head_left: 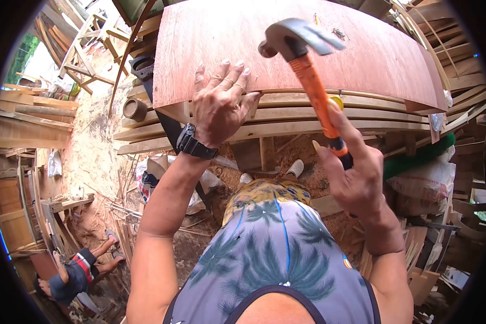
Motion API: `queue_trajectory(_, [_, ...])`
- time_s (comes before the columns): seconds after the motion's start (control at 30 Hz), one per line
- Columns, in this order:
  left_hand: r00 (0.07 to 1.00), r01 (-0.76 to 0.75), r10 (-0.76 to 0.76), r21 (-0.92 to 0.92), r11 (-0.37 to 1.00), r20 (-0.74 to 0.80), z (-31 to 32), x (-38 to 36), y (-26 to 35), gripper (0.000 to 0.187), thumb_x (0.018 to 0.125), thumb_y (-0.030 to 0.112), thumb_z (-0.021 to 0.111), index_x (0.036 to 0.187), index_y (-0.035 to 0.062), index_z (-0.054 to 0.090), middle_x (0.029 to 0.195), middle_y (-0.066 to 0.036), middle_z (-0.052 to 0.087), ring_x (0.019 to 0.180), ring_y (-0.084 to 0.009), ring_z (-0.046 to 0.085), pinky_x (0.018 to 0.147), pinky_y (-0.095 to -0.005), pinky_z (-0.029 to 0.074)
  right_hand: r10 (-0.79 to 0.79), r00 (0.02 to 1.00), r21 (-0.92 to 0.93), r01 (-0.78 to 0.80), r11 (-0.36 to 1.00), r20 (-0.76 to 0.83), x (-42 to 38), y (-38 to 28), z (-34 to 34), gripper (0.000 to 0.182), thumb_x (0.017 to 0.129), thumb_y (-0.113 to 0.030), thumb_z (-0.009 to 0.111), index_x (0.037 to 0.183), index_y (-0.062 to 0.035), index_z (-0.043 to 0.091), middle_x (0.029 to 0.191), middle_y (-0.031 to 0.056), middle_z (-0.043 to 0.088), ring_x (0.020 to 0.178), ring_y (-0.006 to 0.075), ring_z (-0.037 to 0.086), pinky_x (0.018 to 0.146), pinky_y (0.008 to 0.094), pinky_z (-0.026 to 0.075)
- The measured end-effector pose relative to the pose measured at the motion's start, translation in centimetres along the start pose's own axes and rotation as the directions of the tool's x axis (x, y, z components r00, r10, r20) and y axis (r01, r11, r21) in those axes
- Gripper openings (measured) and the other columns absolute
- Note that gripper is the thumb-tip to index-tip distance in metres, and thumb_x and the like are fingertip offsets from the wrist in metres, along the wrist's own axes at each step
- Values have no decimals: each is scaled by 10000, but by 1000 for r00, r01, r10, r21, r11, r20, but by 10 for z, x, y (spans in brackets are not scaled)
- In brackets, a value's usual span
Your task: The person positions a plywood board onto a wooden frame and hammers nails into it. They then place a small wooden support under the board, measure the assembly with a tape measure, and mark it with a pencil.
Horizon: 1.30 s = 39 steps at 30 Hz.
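Note:
My right hand (358,171) grips a claw hammer (314,86) by the lower end of its orange and black handle. The hammer is raised, its steel head (296,38) higher in view than the hand. On the left, my left hand (221,102) lies open on the near edge of a reddish plywood sheet (210,32), fingers spread forward and thumb out to the side. A black watch (196,143) is on that wrist. Toward the back of the sheet sits a small heap of dark nails (338,34), right beside the hammer's claw.
Long wooden boards (286,115) are stacked under the plywood's near edge. A small brown cup-like container (135,109) stands at their left end. Another person (73,275) is low at the left. Sawdust and scraps cover the floor (94,167); more timber (464,65) leans at the right.

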State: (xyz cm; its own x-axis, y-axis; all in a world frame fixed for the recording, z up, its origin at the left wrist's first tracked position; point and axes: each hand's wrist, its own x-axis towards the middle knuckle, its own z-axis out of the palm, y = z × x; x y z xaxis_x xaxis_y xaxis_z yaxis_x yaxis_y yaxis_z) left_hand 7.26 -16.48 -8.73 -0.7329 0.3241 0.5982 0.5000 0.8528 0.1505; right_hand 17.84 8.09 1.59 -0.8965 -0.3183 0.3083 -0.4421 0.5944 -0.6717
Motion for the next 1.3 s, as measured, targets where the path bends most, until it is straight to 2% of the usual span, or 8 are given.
queue_trajectory(0.13, [1000,-23,23,-14,1000,-17,2,-2,-2,449,879,382,718,1193,61,714,1266,-132,686,1244,-326,608,1148,-575,289,-116,979,-36,111,993,-170,-6,2,7,634,869,34,651,1470,-18,455,1083,269,698,874,316,746,768,330,554])
queue_trajectory(0.27, [999,-31,31,-7,999,-9,2,-1,-3,440,885,384,712,1181,58,719,1264,-133,687,1240,-325,612,1133,-588,300,89,993,-46,-86,995,81,0,22,15,635,889,-13,629,1491,-52,431,963,266,695,765,404,704,666,411,552])
queue_trajectory(0.53, [999,-34,33,-25,999,-42,3,-3,-2,428,880,370,723,1168,53,721,1244,-143,694,1229,-336,617,1108,-621,305,-82,987,-5,82,997,-136,-8,8,20,617,864,27,675,1448,-6,478,1130,260,700,997,319,734,825,336,558])
queue_trajectory(0.6, [999,-32,31,-27,999,-9,2,-1,-3,530,862,345,746,1273,22,656,1240,-164,692,1223,-334,622,1113,-627,297,215,967,-23,-213,977,140,-3,15,15,629,870,10,659,1467,-33,465,1183,272,668,950,402,715,757,397,578])
queue_trajectory(0.83, [1000,15,-17,-103,995,-11,2,-2,-2,970,842,311,767,1524,-112,222,1193,-179,707,1208,-323,634,1125,-626,282,10,1000,-22,-11,1000,-13,-6,10,11,613,865,32,661,1448,-4,475,1212,270,666,1024,373,711,847,329,552])
queue_trajectory(0.9, [1000,21,-23,-94,995,-16,1,-4,-1,985,837,321,777,1530,-101,219,1195,-157,712,1111,-310,673,1146,-592,269,167,974,-57,-160,985,151,-6,24,20,618,865,26,664,1452,-18,475,1221,272,658,1042,376,703,836,337,552])
queue_trajectory(1.13, [1000,14,-16,-116,993,-16,3,-3,-3,929,845,295,757,1502,-130,258,1186,-179,710,1182,-321,649,1131,-625,281,-67,992,19,69,997,-104,1,3,8,666,869,-13,670,1492,-93,447,960,308,673,878,445,689,719,434,553])
queue_trajectory(1.3, [1000,26,-27,-109,994,-8,0,1,-2,915,841,300,757,1492,-132,279,1194,-188,704,1155,-324,664,1141,-622,273,234,942,-91,-218,972,240,13,5,-5,597,889,-23,651,1459,-44,475,1044,301,683,887,447,693,748,401,558])
